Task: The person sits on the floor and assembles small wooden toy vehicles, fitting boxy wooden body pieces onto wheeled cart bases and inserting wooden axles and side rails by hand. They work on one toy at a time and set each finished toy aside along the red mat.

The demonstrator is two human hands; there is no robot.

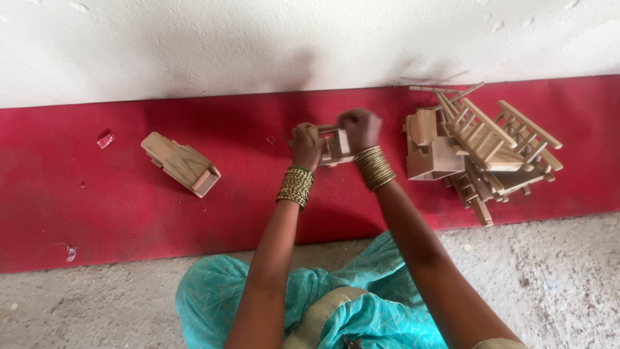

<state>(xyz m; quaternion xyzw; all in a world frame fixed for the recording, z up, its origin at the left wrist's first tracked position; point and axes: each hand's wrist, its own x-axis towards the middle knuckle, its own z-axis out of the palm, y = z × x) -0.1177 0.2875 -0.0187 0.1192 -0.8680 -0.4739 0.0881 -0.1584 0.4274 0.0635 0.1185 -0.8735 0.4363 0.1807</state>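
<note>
A small pale unvarnished wooden frame piece [334,147] looks matt and smooth. Shiny gold metal bangles [374,168] gleam. At 3 o'clock, raw slatted wooden frames [491,145] lie on matt red cloth mat [129,213]; rough grey concrete floor [97,304].

A white wall [310,39] meets a red mat [97,213] on grey concrete floor [97,304].

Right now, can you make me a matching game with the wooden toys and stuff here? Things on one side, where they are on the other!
Things:
1. small wooden frame
2. single wooden block piece
3. pile of wooden ladder-like pieces
4. red scrap

Places:
A. heaped at the right on the red mat
B. far left on the mat
C. held between both hands
D. lying alone, left of the hands

Pairs: 1-C, 2-D, 3-A, 4-B
</note>
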